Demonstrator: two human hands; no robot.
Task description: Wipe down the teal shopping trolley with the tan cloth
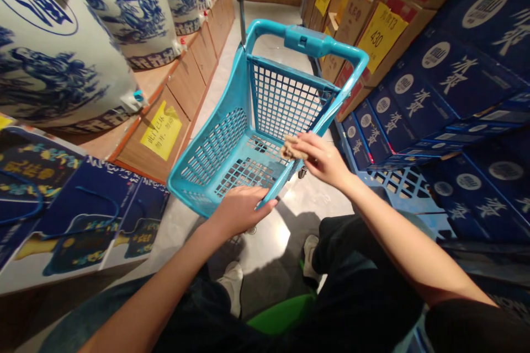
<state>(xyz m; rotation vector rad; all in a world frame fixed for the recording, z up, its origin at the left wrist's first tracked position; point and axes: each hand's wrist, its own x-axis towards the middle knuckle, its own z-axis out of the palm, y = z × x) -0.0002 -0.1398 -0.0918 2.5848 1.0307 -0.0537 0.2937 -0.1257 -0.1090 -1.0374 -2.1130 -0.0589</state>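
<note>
A blue plastic shopping cart (244, 143) with a grid basket stands on the floor in front of me. My left hand (240, 207) grips the near corner of its rim, thumb outside and fingers over the inner side. In my right hand (321, 157) is a crumpled tan cloth (293, 148), pressed against the cart's right rim. The cart's handle bar (306, 39) is at the far end, and a dark pole (240, 5) rises at its left corner.
Large blue-and-white porcelain jars (136, 11) line a wooden counter (190, 80) on the left, with gift bags (83, 209) nearer me. Stacked dark blue boxes (439, 83) and brown cartons (356, 22) border the right. Something green (285, 313) lies between my legs.
</note>
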